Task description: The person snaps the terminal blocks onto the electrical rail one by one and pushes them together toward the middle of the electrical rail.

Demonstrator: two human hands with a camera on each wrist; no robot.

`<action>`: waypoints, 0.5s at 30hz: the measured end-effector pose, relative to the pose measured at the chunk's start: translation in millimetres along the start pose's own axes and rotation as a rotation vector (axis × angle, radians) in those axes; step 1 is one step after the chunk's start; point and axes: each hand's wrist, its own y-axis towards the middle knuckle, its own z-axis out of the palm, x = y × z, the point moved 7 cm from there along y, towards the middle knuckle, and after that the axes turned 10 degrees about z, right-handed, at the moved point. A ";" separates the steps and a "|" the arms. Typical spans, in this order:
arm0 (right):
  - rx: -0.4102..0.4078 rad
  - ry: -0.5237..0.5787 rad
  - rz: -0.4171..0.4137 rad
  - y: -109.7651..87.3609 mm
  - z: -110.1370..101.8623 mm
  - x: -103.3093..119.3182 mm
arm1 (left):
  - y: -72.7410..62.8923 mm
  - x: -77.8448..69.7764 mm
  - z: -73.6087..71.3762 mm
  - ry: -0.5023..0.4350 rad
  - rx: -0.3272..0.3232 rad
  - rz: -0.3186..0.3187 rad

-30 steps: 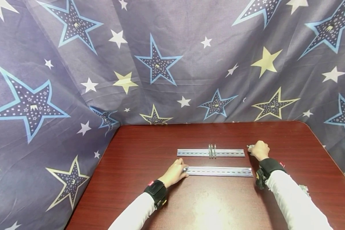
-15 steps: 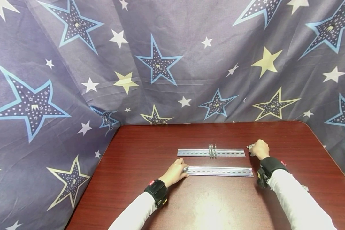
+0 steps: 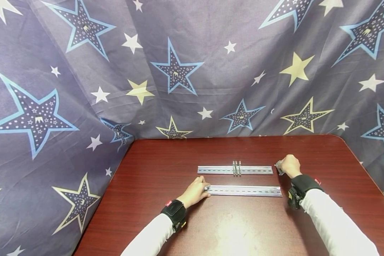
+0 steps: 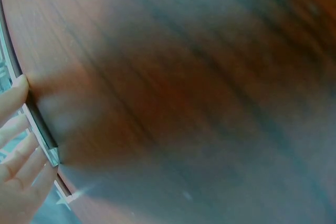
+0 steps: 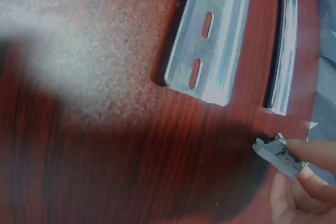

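Observation:
My left hand (image 3: pixel 193 192) grips the left end of the nearer slotted metal DIN rail (image 3: pixel 243 191). In the left wrist view, the thumb and fingers of the left hand (image 4: pixel 21 177) lie along that rail's edge (image 4: pixel 41 124). Off the right end of the farther DIN rail (image 3: pixel 212 170), my right hand (image 3: pixel 290 166) pinches a small grey terminal block (image 3: pixel 279 166). Thumb and fingers hold this block (image 5: pixel 278 156) tilted just above the table in the right wrist view. Several similar thin blocks (image 3: pixel 236 168) sit side by side across the farther rail.
Both rails lie roughly parallel on a dark red wooden table (image 3: pixel 166 156). A grey star-patterned curtain (image 3: pixel 192 103) hangs behind the table and along its left side. Glare brightens the table's near middle.
My right hand has shifted slightly and turned the terminal block, whose end now points more downward. My left hand and both rails have stayed where they were.

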 end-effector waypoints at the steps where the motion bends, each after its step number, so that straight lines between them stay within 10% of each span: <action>1: 0.003 -0.001 -0.006 0.3 -0.1 -0.3 | 0.0 -0.1 -0.2 0.001 -0.001 0.000; 15: -0.010 0.035 -0.075 -5.4 -6.7 11.1 | -0.3 -0.2 -0.7 -0.004 -0.007 0.009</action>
